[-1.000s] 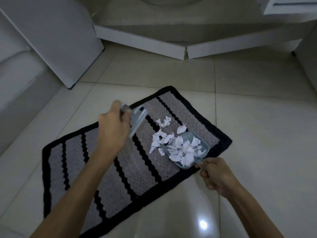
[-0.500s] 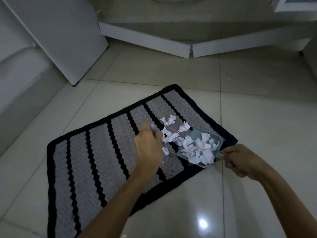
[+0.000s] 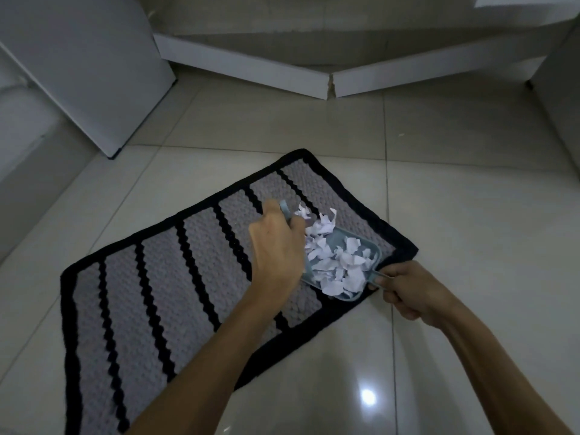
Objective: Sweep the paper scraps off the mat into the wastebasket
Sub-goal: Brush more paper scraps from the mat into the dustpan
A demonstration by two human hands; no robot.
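Note:
A grey mat (image 3: 150,293) with black zigzag stripes and a black border lies slanted on the tiled floor. Near its right corner rests a small grey-blue dustpan (image 3: 373,246) filled with white paper scraps (image 3: 339,265). My right hand (image 3: 408,290) grips the dustpan's handle at the mat's edge. My left hand (image 3: 276,249) is closed around a small grey-blue hand brush (image 3: 285,210), pressed against the pan's open mouth. A few scraps (image 3: 326,221) still lie on the mat just beyond the pan's lip. No wastebasket is in view.
A white panel (image 3: 94,73) leans at the far left. Two white baseboards (image 3: 251,70) meet at a corner straight ahead. Glossy floor tiles (image 3: 470,183) surround the mat, with a light glare near my right forearm.
My left hand swung the brush from the raised position on the left down across the mat to the pan's mouth, pushing most loose scraps into the pan. My right hand kept its hold on the handle.

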